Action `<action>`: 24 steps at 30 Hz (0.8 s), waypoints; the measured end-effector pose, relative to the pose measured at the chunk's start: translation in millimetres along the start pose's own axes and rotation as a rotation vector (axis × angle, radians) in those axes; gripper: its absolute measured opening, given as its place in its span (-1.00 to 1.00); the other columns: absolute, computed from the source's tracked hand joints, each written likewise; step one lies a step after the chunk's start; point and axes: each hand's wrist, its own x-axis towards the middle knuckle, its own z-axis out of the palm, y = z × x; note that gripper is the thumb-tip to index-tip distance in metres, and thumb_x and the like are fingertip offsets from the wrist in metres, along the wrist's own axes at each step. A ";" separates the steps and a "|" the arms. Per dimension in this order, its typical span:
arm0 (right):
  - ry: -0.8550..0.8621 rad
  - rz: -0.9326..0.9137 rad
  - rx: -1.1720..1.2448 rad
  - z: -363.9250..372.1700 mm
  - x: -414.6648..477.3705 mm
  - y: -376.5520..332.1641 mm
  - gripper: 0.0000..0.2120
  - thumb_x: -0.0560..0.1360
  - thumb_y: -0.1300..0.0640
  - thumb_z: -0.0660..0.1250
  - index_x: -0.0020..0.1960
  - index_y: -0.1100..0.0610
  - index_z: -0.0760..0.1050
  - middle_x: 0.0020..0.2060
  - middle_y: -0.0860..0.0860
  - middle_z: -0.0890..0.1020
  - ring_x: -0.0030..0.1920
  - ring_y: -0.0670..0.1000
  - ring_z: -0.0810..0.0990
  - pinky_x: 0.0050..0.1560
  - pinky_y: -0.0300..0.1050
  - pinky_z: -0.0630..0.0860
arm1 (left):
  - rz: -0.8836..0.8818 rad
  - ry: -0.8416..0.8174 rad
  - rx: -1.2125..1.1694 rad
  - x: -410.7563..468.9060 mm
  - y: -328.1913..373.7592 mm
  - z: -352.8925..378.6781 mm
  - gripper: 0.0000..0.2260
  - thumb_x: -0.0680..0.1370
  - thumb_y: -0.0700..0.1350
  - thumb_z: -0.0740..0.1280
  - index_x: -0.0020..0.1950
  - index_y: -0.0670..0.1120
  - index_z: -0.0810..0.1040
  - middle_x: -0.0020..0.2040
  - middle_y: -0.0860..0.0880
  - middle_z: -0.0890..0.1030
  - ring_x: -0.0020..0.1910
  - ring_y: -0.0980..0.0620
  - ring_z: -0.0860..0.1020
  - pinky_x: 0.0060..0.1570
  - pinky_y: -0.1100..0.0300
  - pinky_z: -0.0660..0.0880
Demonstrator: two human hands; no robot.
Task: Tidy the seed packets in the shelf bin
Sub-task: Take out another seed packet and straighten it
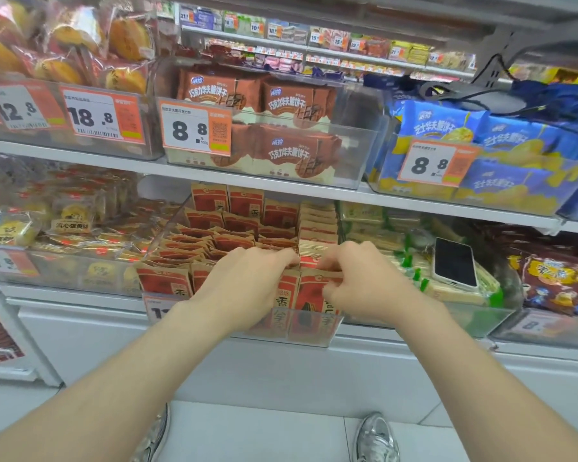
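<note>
A clear plastic bin [167, 230] on the lower shelf holds several rows of red and tan seed packets [234, 225] standing upright. My left hand [244, 285] lies over the front middle packets, its fingers curled down onto their top edges. To its right, my right hand [364, 281] pinches the top of the front packet [309, 293] in the right-hand row. Both hands are at the bin's front, a few centimetres apart. The bin's price tag [156, 310] is partly hidden by my left wrist.
A phone [454, 263] lies on green and yellow packs in the bin to the right. Bins of yellow pastries [64, 221] stand to the left. The shelf above [181, 168] carries brown and blue biscuit bags. My shoes [376, 438] show on the floor below.
</note>
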 end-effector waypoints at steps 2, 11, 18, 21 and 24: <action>-0.013 -0.056 -0.085 6.0 0.4 4.3 -0.95 0.45 0.14 0.36 -0.15 0.07 0.60 -0.32 -0.03 0.64 -0.24 0.08 0.60 -0.22 0.04 0.58 | -0.012 0.009 0.112 0.6 7.7 5.6 -0.55 0.66 -0.21 0.32 0.52 0.11 0.45 0.21 0.08 0.71 0.15 -0.04 0.67 0.17 -0.04 0.60; -0.078 -0.106 -0.175 -4.0 -4.3 4.5 -0.85 0.52 0.22 0.43 -0.17 0.02 0.57 -0.28 -0.08 0.56 -0.18 0.00 0.45 0.09 0.07 0.34 | -0.149 -0.025 0.145 5.4 20.6 6.5 -0.54 0.62 -0.25 0.30 0.48 0.10 0.54 0.18 0.04 0.73 0.20 -0.07 0.66 0.30 -0.04 0.51; 0.336 0.006 0.345 -21.2 -0.4 18.3 -0.86 0.49 0.07 0.60 -0.01 -0.07 0.67 -0.17 -0.12 0.71 -0.05 0.01 0.68 0.10 0.04 0.65 | -0.176 -0.098 -0.052 -0.2 22.6 -8.6 -0.57 0.61 -0.20 0.24 0.47 0.01 0.59 0.15 -0.03 0.75 0.03 -0.11 0.70 0.12 -0.09 0.66; 0.505 -0.045 0.615 -29.8 -5.2 14.7 -0.83 0.54 0.12 0.55 0.11 -0.01 0.66 -0.20 -0.10 0.76 -0.15 -0.09 0.73 0.05 0.08 0.68 | -0.226 -0.024 -0.199 4.4 27.6 -19.0 -0.59 0.63 -0.20 0.23 0.44 0.05 0.61 0.24 -0.01 0.73 0.20 -0.11 0.68 0.21 -0.08 0.66; 0.769 -0.110 0.764 -36.1 -11.5 3.5 -0.93 0.61 0.13 0.46 0.09 0.05 0.63 -0.20 -0.06 0.75 -0.20 -0.07 0.71 -0.05 0.09 0.66 | -0.294 0.191 -0.310 7.5 34.4 -30.0 -0.72 0.71 -0.15 0.23 0.37 0.02 0.60 0.16 0.02 0.74 0.12 -0.01 0.70 0.17 -0.04 0.66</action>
